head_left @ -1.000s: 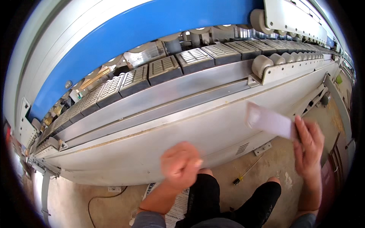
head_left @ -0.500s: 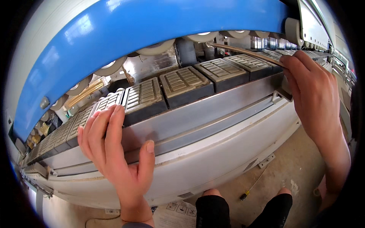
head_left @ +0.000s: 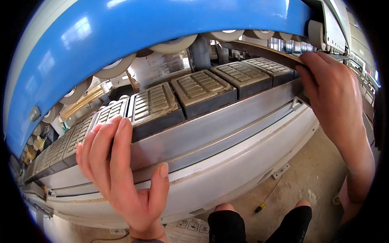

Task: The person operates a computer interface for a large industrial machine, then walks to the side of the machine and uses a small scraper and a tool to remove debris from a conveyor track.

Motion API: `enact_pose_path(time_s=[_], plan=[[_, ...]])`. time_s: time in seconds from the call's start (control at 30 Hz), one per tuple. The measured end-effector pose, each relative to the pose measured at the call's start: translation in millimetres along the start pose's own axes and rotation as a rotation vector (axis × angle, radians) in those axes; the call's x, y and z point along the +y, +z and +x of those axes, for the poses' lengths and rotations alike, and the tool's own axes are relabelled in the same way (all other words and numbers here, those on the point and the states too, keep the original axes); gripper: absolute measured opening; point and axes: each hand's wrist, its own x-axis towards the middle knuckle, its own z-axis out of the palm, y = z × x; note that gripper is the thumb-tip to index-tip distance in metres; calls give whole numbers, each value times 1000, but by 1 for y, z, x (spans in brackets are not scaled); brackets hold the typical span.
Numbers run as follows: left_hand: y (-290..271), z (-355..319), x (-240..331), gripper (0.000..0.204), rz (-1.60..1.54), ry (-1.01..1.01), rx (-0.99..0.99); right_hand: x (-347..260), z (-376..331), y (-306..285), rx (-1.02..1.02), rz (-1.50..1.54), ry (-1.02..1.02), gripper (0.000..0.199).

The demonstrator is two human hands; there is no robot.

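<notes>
My left hand [head_left: 121, 174] is open at the near side of the machine, fingers raised and thumb apart. Its fingertips are at the edge of a row of ribbed rectangular pads [head_left: 201, 87], tan-topped with dark sides; whether they touch is hard to tell. On the right, my right hand [head_left: 330, 87] pinches the near end of a long, thin brown wooden-looking strip [head_left: 279, 57]. The strip slants away to the far left, over the pads and beneath the rollers. Its far end is hidden under the machine's upper part.
A blue upper beam [head_left: 162, 20] with pale rollers [head_left: 174, 43] overhangs the pads. Along the front run a metal rail [head_left: 219, 117] and a white machine panel [head_left: 227, 170]. A screwdriver [head_left: 259, 208] and a printed sheet [head_left: 188, 231] lie on the floor near my legs.
The strip has turned and slid farther under the rollers, so its far tip no longer shows. My right hand has tilted slightly; my left stays spread at the pads. The view has shifted a little.
</notes>
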Motion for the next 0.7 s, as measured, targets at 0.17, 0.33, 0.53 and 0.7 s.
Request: enact_pose_path(time_s=[0.17, 0.33, 0.53, 0.7], plan=[[5, 1, -4, 54, -156, 8, 69, 1, -23, -24, 116, 198, -207, 10], [2, 5, 3, 40, -756, -25, 197, -3, -47, -49, -65, 636, -274, 14], [0, 28, 8, 45, -1221, -79, 254, -7, -53, -53, -176, 872, -187, 9], [-7, 33, 5, 45, -1204, -54, 134, -5, -57, -57, -185, 926, -175, 7]])
